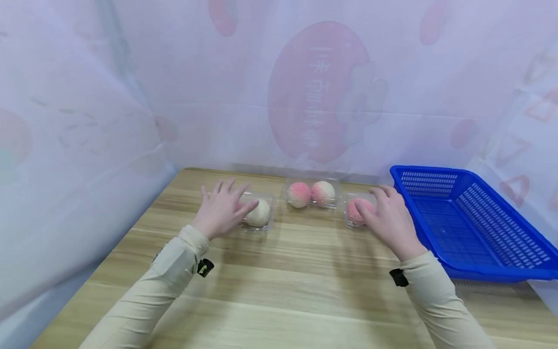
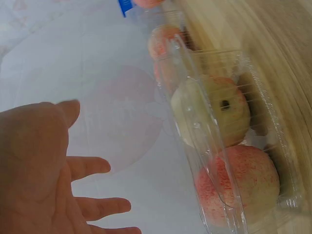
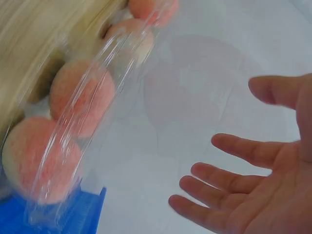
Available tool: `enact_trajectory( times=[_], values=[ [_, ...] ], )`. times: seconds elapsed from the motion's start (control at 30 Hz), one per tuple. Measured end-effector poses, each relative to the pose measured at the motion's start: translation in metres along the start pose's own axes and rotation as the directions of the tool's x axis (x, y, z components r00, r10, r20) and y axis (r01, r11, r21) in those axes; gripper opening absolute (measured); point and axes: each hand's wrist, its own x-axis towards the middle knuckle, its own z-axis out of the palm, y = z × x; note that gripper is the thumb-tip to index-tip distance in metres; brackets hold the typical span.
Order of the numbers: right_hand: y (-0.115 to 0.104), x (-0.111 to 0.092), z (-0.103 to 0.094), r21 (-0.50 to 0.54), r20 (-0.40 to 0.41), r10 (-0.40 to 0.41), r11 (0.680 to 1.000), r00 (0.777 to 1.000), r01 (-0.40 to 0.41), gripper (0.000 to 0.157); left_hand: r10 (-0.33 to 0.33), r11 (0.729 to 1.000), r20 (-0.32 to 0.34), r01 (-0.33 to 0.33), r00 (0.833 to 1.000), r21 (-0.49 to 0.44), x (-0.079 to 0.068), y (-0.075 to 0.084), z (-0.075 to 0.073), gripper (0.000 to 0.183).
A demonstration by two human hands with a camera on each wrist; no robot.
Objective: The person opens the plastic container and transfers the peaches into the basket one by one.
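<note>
The left hand's (image 1: 221,211) fingers are spread and hold nothing; the right hand's (image 1: 391,218) thumb stands well away from its loosely bent fingers, its grasp likewise vacant. The left hand is at the outer side of a clear left box (image 1: 257,229) containing a pale fruit (image 1: 259,213); the right is at the outer side of a clear right box (image 1: 354,226) with a pink fruit (image 1: 358,209). Both wrist views show a gap between fingertips and plastic.

Between these boxes, slightly farther back, a clear middle box (image 1: 324,205) holds two pink-and-cream fruits, near the rear edge of the wooden table (image 1: 279,300). Wood grain stretches from the boxes toward the person. A blue basket (image 1: 484,269) stands close beyond the right hand, limiting room there.

The left wrist view reveals a red-speckled fruit (image 2: 243,185), mostly hidden from the head camera, beside the pale one. The right wrist view shows two pink fruits in the right box; the head view shows one.
</note>
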Motion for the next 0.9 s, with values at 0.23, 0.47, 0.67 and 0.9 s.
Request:
enact_trajectory(
  times=[0.23,0.47,0.67,0.9],
  values=[
    [-0.023,0.007,0.009,0.222,0.020,0.055,0.973,0.998,-0.058,0.043,-0.012,0.990,-0.098,-0.002,0.995,-0.141,-0.002,-0.012,-0.009,0.061],
    [-0.043,0.014,0.032,0.395,0.146,0.113,0.904,0.983,-0.162,0.035,-0.129,0.937,-0.089,0.092,0.988,-0.338,-0.014,-0.037,-0.008,0.063],
    [-0.059,0.012,0.055,0.635,0.304,0.195,0.688,0.933,-0.351,0.029,-0.203,0.888,-0.052,0.162,0.978,-0.430,-0.025,-0.054,-0.005,0.065],
    [-0.069,0.011,0.081,0.729,0.450,0.248,0.453,0.858,-0.513,0.028,-0.267,0.845,-0.035,0.217,0.963,-0.489,-0.036,-0.063,0.005,0.059]
  ],
)
